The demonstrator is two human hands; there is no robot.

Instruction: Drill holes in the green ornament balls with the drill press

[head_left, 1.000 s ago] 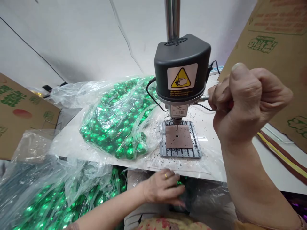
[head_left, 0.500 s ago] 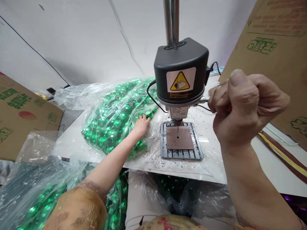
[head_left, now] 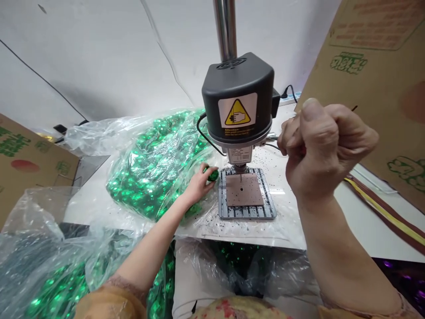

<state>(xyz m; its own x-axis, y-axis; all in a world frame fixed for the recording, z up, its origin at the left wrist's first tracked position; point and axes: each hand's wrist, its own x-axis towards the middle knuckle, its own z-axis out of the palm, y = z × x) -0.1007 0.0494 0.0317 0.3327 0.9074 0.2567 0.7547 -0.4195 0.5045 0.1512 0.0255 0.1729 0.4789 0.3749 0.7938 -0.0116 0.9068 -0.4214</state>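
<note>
Between the fingertips of my left hand (head_left: pixel 198 185) is a shiny green faceted ball (head_left: pixel 211 173), just left of the drill plate. Beside that hand lies a clear plastic bag (head_left: pixel 142 164) full of similar green pieces. My right hand (head_left: pixel 323 148) is closed in a fist around a feed handle of the bench drill press (head_left: pixel 237 99); the grip itself is mostly hidden. Under the chuck, the thin drill bit (head_left: pixel 241 177) points down at a brown square board (head_left: pixel 247 197) with a dark hole. The board rests on the slotted metal base (head_left: pixel 224 210).
Dark shavings are scattered over the white table (head_left: pixel 288 228) around the base. Cardboard boxes stand at the left (head_left: pixel 36 164) and right (head_left: pixel 372 88). Brown and yellow strips (head_left: pixel 381 208) lie at right. Another bag of green pieces (head_left: pixel 63 279) sits below the table edge.
My left hand has come out of the bag toward the drill base, now with a green ball in its fingers. My right hand stays on the handle. The view has shifted slightly.
</note>
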